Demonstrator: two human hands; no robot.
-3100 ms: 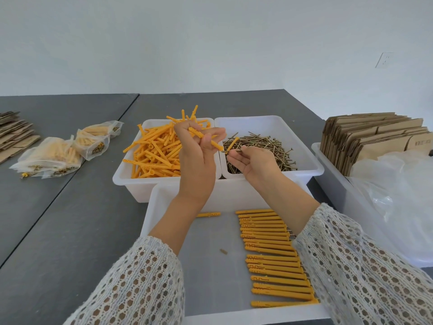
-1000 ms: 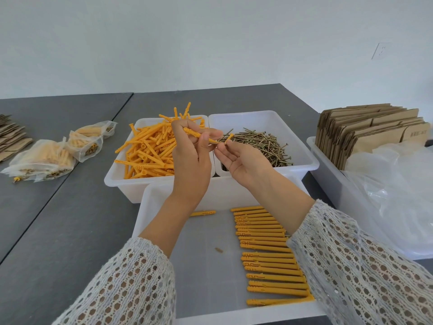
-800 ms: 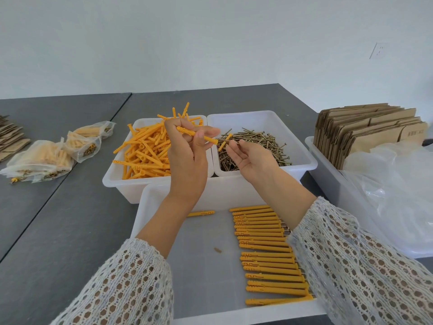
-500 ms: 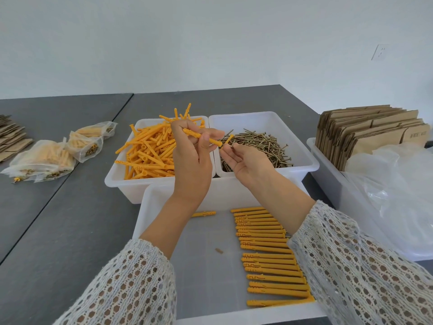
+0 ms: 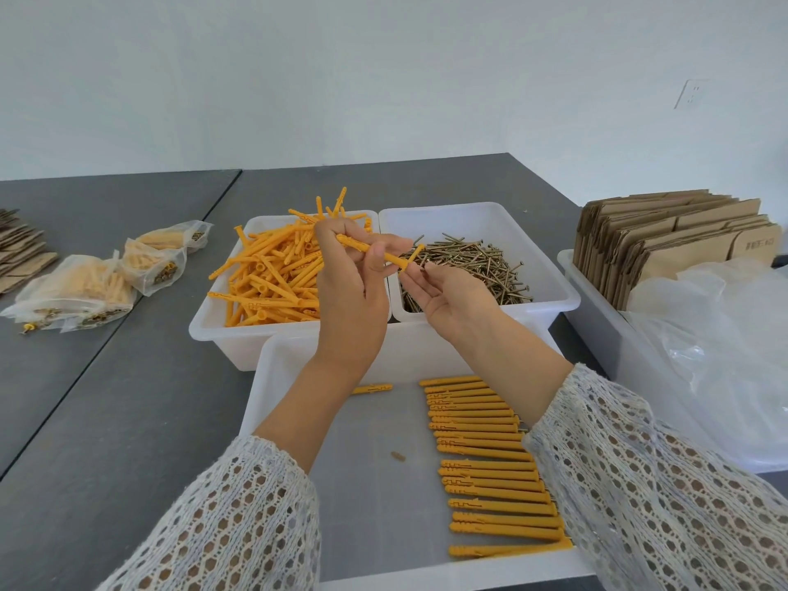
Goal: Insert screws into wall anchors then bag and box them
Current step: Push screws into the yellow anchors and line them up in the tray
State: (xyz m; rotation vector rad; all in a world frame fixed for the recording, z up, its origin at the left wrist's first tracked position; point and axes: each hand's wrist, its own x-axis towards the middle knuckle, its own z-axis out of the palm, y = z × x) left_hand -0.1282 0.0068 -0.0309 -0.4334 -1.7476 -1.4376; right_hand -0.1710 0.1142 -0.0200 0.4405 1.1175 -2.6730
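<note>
- Head view: the left hand (image 5: 354, 287) is raised over the two far bins, its thumb and fingers pinching an orange wall anchor (image 5: 375, 252) that lies slanted, its right end pointing toward the other hand.
- The right hand (image 5: 452, 298) is palm up just right of it, fingers loosely curled, its fingertips (image 5: 415, 273) at the anchor's end; a second orange piece (image 5: 415, 254) stands up between the two hands, and whether a screw is pinched there cannot be told.
- Far left white bin (image 5: 213, 334) is heaped with loose orange wall anchors (image 5: 273, 283).
- Touching it on the right, a second white bin (image 5: 550, 266) holds a pile of brass-coloured screws (image 5: 477, 266).
- Near white tray (image 5: 273, 377) carries a tidy column of anchors (image 5: 490, 458) along its right side, lying crosswise, plus one stray anchor (image 5: 371, 389) near its far wall.
- Grey tabletop (image 5: 140, 420): at far left lie clear bags of filled anchors (image 5: 76, 292) and flat cardboard (image 5: 21, 258).
- On the right, a bin (image 5: 597, 317) holds upright flattened cartons (image 5: 665, 245), with clear plastic bags (image 5: 716, 351) heaped in front.
- White lace sleeves (image 5: 239, 518) cover both forearms.
</note>
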